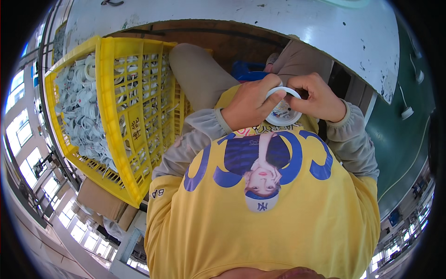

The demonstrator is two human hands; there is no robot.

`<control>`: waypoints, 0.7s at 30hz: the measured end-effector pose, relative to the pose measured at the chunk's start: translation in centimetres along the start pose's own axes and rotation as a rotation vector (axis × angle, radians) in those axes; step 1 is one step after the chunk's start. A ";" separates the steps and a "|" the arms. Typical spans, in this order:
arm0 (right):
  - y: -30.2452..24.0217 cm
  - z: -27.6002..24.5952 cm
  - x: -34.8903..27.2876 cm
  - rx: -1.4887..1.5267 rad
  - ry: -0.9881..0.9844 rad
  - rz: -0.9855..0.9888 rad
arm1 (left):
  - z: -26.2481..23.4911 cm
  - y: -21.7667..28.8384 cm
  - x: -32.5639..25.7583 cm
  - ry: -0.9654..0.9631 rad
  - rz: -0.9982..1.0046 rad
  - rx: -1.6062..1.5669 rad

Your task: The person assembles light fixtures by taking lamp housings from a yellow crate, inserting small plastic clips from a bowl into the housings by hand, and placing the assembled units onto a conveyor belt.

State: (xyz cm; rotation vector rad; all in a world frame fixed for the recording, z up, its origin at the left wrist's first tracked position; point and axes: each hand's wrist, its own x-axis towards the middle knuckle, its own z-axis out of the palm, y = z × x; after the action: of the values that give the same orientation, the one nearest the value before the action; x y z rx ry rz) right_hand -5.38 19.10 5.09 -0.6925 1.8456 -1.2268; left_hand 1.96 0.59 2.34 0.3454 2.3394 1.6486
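Observation:
Just in front of my chest I hold a white round plastic part (284, 122) with a wide rim, like a ring or shallow cup. My left hand (251, 103) is closed on its left side, the thumb lying over the rim. On the opposite side, my right hand (319, 98) has its fingers bent against the upper right of the rim, with the thumb near the opening. Small multicoloured specks show inside the rim; I cannot make out what they are.
To my left stands a tilted yellow plastic crate (106, 93) full of white ring-like parts (83, 109). A worn white tabletop (223, 13) curves across the far side. Cardboard (103, 201) lies below the crate; the green floor (403, 139) stretches to the right.

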 end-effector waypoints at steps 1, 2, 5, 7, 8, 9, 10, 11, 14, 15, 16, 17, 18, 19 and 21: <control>0.0 0.0 0.0 0.005 -0.015 -0.016 | 0.0 -0.2 0.0 0.006 0.023 -0.033; 0.0 0.1 0.1 0.010 -0.030 -0.032 | 0.1 -0.3 0.0 -0.001 0.026 -0.031; -0.3 0.3 0.1 0.054 -0.001 -0.028 | -0.1 -0.6 0.0 0.003 0.034 -0.163; 0.0 0.3 0.0 0.042 0.000 -0.036 | -0.1 -0.6 0.0 -0.028 0.017 -0.181; 0.2 0.3 0.0 0.028 -0.004 -0.044 | -0.1 -0.6 0.1 -0.031 0.018 -0.179; 0.2 0.3 0.0 0.029 -0.001 -0.044 | 0.0 -0.7 0.0 -0.019 0.016 -0.185; 0.2 0.3 0.0 0.030 0.001 -0.050 | 0.1 -0.8 0.0 -0.007 0.014 -0.191; 0.3 0.4 0.0 0.031 0.002 -0.056 | 0.1 -0.7 0.0 -0.009 0.013 -0.190; 0.6 0.5 -0.1 0.029 0.025 -0.082 | 0.1 -0.8 0.1 -0.007 0.020 -0.215; 0.7 0.6 -0.1 0.030 0.027 -0.083 | 0.1 -0.8 0.1 -0.015 0.021 -0.215; 0.7 0.6 -0.2 0.041 0.034 -0.091 | 0.1 -0.9 0.1 -0.024 0.023 -0.215; 0.7 0.7 -0.2 0.051 0.042 -0.099 | 0.2 -0.9 0.1 -0.026 0.023 -0.214; 0.7 0.7 -0.2 0.052 0.044 -0.099 | 0.2 -0.9 0.1 -0.025 0.022 -0.223; 0.6 0.7 -0.2 0.044 0.047 -0.096 | 0.2 -1.0 0.1 -0.025 0.021 -0.232; 0.6 0.7 -0.3 0.037 0.052 -0.094 | 0.6 -1.0 0.0 -0.009 0.022 -0.229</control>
State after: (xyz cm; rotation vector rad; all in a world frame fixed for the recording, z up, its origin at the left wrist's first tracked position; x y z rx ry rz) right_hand -4.67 19.19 4.47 -0.7407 1.8456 -1.3479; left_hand 2.07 0.76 1.18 0.3318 2.1177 1.8973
